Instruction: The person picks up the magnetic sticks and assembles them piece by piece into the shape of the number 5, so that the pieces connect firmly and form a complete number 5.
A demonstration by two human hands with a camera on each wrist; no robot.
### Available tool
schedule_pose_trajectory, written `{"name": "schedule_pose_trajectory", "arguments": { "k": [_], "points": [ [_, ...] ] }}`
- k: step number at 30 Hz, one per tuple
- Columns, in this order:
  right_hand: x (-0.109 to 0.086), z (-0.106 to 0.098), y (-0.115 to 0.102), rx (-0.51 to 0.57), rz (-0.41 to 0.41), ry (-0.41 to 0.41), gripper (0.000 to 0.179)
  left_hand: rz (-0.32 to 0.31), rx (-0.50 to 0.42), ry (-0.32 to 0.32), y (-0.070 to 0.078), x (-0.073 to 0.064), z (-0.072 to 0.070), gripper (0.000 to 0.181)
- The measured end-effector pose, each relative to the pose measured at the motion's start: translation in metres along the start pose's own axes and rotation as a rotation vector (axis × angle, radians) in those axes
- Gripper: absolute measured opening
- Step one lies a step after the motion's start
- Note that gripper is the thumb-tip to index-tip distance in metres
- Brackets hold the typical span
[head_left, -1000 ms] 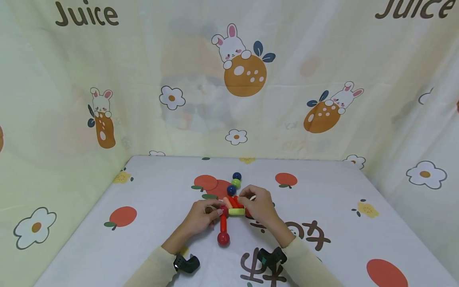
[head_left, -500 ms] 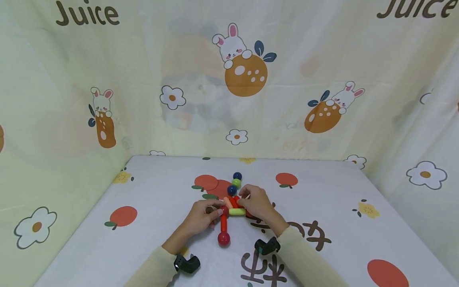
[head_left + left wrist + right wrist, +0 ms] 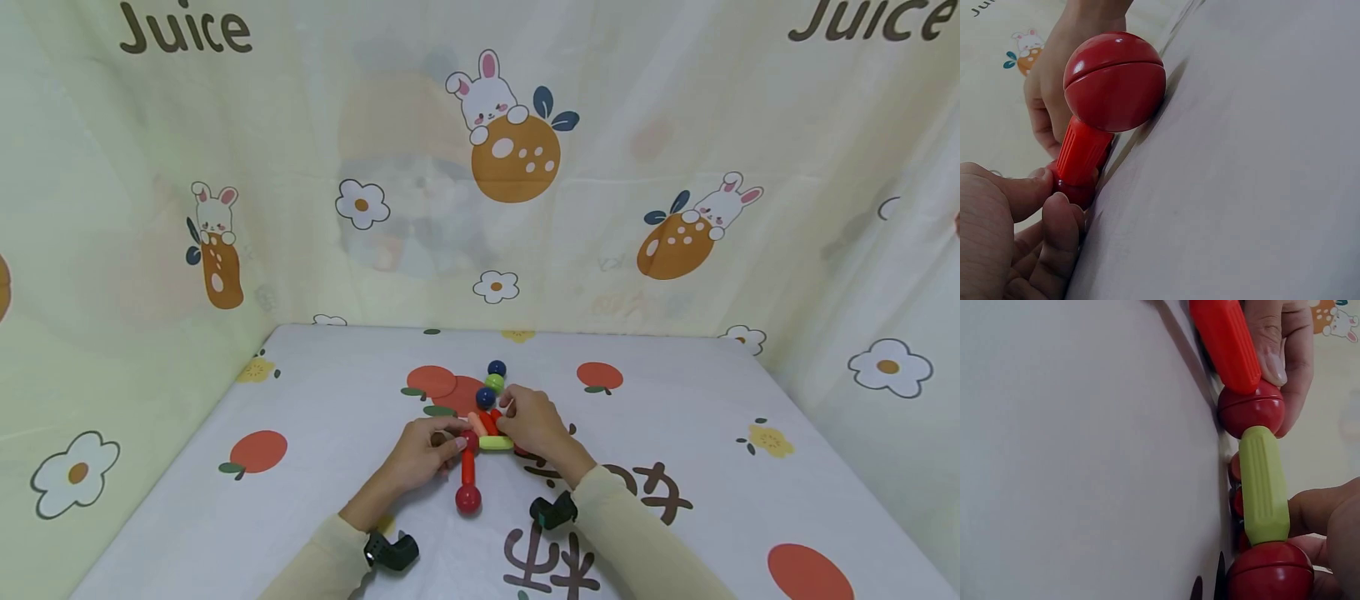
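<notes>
My left hand (image 3: 420,452) pinches a red ball (image 3: 1075,190) between thumb and fingers. From that ball a red rod (image 3: 468,468) runs toward me to a larger-looking red ball (image 3: 468,499). A yellow-green rod (image 3: 1264,484) joins the pinched ball to another red ball (image 3: 1270,575) on the right. Curled fingers of my right hand (image 3: 534,425) are round the back of this right-hand ball, which the hand mostly covers in the head view. Just beyond the yellow-green rod lie a salmon rod (image 3: 477,424) and red rods (image 3: 488,424).
Behind the rods, a dark blue ball (image 3: 486,397), a green ball (image 3: 494,382) and a second dark blue ball (image 3: 497,367) lie in a line. A white printed cloth (image 3: 337,375) covers the table, and a patterned curtain (image 3: 420,250) hangs at its back and sides.
My right wrist and forearm have shifted slightly left and forward, while the right fingers stay near the same spot. The left hand and the joined rods and balls look unmoved.
</notes>
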State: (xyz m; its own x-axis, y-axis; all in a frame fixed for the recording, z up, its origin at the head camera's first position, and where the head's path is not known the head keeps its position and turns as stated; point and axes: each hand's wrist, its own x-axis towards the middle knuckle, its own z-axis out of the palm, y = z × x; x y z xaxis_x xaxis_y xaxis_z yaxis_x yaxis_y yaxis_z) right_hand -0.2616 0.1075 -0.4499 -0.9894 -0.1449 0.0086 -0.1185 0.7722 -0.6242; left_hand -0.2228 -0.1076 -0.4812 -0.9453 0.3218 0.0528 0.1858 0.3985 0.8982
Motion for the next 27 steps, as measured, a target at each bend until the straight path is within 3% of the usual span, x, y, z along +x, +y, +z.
{"name": "schedule_pose_trajectory", "arguments": {
  "k": [18, 27],
  "points": [
    [0.0031, -0.003, -0.0029, -0.153, 0.08, -0.011, 0.028, -0.005, 0.001, 0.007, 0.0003, -0.0001, 0.0001, 0.029],
    [0.0047, -0.0021, 0.0021, -0.14, 0.1, 0.002, 0.027, -0.003, 0.011, 0.008, -0.0016, 0.0007, 0.0006, 0.03]
  ]
}}
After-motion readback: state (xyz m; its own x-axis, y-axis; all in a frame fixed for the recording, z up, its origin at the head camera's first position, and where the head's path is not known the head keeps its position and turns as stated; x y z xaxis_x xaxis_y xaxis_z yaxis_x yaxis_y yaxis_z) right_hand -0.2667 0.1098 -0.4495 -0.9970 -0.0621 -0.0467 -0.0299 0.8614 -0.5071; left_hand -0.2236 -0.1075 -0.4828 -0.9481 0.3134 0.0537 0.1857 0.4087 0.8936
